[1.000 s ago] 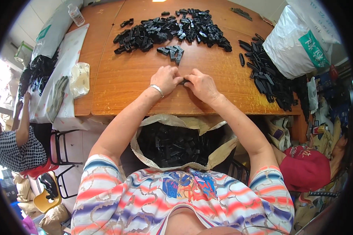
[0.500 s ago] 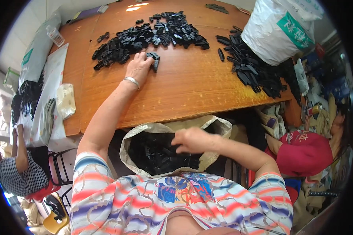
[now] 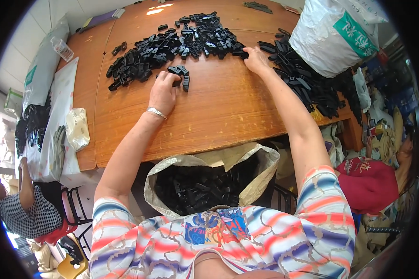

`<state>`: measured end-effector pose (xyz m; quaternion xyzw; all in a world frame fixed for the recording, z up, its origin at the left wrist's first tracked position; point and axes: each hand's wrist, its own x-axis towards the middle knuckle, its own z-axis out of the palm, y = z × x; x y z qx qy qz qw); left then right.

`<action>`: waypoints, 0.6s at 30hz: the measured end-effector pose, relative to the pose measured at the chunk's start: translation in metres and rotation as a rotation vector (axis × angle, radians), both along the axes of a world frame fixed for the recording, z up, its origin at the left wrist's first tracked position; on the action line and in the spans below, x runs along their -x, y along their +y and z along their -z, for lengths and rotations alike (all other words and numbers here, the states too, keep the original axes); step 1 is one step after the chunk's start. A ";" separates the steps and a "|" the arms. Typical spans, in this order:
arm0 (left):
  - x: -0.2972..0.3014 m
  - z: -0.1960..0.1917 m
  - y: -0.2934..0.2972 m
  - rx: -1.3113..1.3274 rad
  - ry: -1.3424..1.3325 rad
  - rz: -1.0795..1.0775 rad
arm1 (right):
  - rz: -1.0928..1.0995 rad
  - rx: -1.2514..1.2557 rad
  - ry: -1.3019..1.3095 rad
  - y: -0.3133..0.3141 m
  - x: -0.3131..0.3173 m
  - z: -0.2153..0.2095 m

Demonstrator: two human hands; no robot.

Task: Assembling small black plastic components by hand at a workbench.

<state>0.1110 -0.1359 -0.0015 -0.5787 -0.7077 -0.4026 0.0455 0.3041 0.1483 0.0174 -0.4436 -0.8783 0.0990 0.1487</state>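
My left hand [image 3: 163,93] is over the table with its fingers closed round a small black plastic part that shows partly at the fingertips. Just beyond it lie a few loose black plastic parts [image 3: 185,79]. Farther to the right, my right hand [image 3: 258,61] is stretched out to the right end of a wide pile of black plastic parts [image 3: 156,50]; thumb and fingers close on a part at the pile's edge. Against my lap, below the table edge, an open woven sack [image 3: 154,197] holds many black plastic parts.
A second heap of longer black parts [image 3: 298,81] lies at the right, beside a full white sack [image 3: 319,42]. On the left are a clear-wrapped packet [image 3: 77,129], a grey glove [image 3: 57,152] and a plastic bottle [image 3: 63,49]. Other people sit left and right.
My right hand has gone from above the sack to the right end of the pile. My left hand has drawn slightly nearer, away from the pile, with a black plastic part in its fingers.
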 end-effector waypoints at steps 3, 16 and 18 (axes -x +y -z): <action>-0.002 0.001 -0.010 -0.049 -0.065 -0.081 | -0.110 -0.103 -0.003 -0.022 0.015 0.006; -0.058 -0.007 -0.054 0.062 -0.105 0.160 | -0.469 0.013 0.201 -0.162 -0.011 0.009; -0.057 -0.007 -0.057 0.060 -0.093 0.156 | -0.434 0.043 0.165 -0.172 -0.014 0.005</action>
